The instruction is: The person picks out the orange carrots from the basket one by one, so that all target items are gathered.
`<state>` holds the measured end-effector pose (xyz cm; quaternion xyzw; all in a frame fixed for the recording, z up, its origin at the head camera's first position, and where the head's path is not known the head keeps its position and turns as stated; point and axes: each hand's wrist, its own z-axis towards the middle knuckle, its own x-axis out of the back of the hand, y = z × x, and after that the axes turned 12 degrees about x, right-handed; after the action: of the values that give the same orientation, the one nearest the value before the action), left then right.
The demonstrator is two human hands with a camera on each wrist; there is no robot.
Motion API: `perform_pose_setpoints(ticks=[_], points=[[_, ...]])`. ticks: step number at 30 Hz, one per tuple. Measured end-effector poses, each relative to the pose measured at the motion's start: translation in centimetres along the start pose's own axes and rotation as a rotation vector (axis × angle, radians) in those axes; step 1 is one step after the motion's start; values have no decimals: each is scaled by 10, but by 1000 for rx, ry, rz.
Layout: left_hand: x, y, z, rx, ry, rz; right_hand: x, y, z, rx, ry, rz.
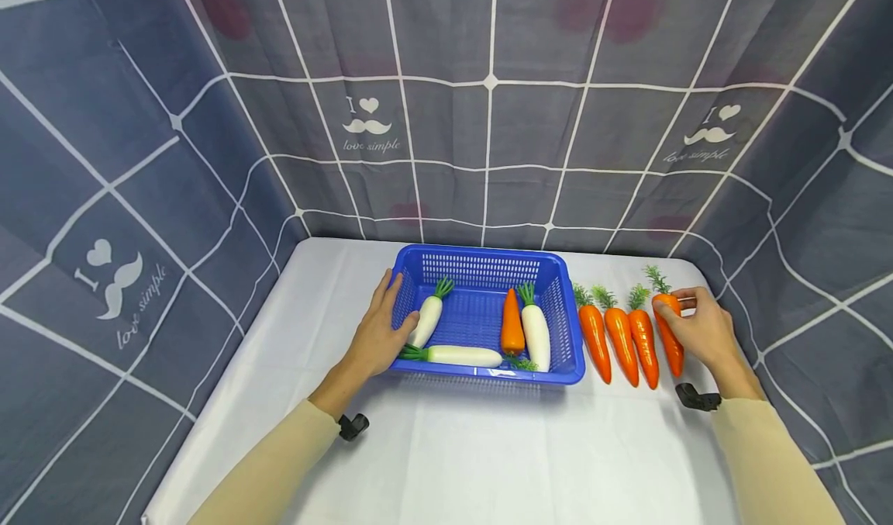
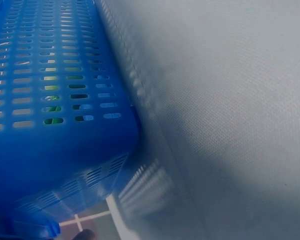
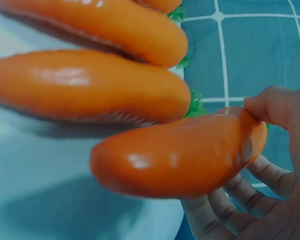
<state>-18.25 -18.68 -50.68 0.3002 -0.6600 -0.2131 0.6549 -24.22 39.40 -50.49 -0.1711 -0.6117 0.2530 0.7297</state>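
My right hand [image 1: 701,327] pinches the rightmost carrot [image 3: 180,152] near its leafy top, thumb on one side and fingers on the other. That carrot's shadow falls apart from it on the white cloth. Several other carrots [image 1: 621,347] lie in a row to its left, green tops away from me. Against the left side of a blue basket [image 1: 488,378] rests my left hand [image 1: 377,331], fingers extended along the outside and thumb over the rim. Inside are white radishes [image 1: 463,356] and one carrot [image 1: 512,323]. The left wrist view shows mainly the basket's perforated wall [image 2: 50,145].
A white cloth [image 1: 446,455] covers the table. Grey checked curtains [image 1: 446,122] hang behind it and on both sides. The basket stands close to the table's back edge, with the carrot row just right of it.
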Motion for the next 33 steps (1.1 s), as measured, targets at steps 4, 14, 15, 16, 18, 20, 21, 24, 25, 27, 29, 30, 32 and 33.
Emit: perform_pose_setpoints(ticks=[4, 14, 15, 16, 18, 20, 21, 24, 25, 27, 29, 30, 32, 33], points=[[1, 0, -1, 2, -3, -2, -1, 9, -5, -42, -36, -10], [2, 0, -1, -1, -4, -11, -9, 23, -6, -33, -98, -36], [2, 1, -1, 1, -4, -11, -10, 23, -6, -33, -108, -34], [2, 0, -1, 3, -5, -10, -11, 24, -6, -36, -115, -34], [2, 0, -1, 6, -10, -8, -13, 25, -7, -43, -125, -38], [1, 0, -1, 9, -16, -2, -13, 26, -8, -47, -126, -44], [1, 0, 0, 8, -17, -3, -13, 27, -8, -49, -126, -47], [0, 1, 1, 6, -15, -4, -11, 28, -7, -42, -117, -51], [0, 1, 1, 6, -13, -4, -11, 29, -6, -42, -114, -49], [0, 1, 1, 2, -9, -7, -11, 28, -5, -42, -108, -42], [0, 1, 1, 4, -8, -4, -11, 29, -4, -42, -103, -42], [0, 1, 1, 5, -8, -2, -11, 28, -4, -43, -103, -41], [0, 1, 0, 7, -11, 1, -11, 29, -5, -47, -108, -40], [0, 1, 0, 7, -13, 0, -11, 29, -5, -50, -112, -41]])
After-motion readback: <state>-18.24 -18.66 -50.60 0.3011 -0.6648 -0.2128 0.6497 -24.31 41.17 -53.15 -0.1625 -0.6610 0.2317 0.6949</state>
